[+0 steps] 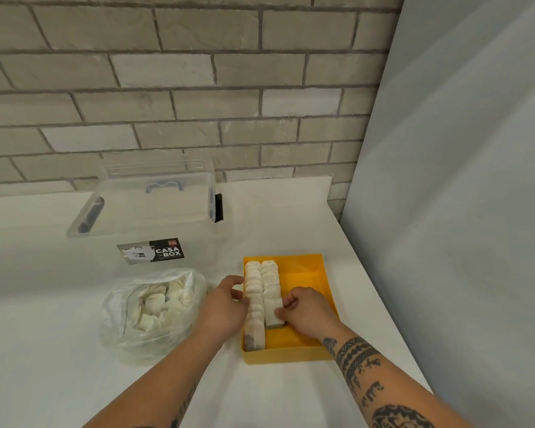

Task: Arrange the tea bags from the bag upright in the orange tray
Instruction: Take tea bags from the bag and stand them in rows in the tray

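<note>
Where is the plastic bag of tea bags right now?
In the head view, the plastic bag lies on the white counter, left of the orange tray, in front of the clear Casa Box container.

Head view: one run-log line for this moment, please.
left hand: against left row | right hand: pinching end of second row | orange tray: right half bare | bag: holds loose tea bags
</note>
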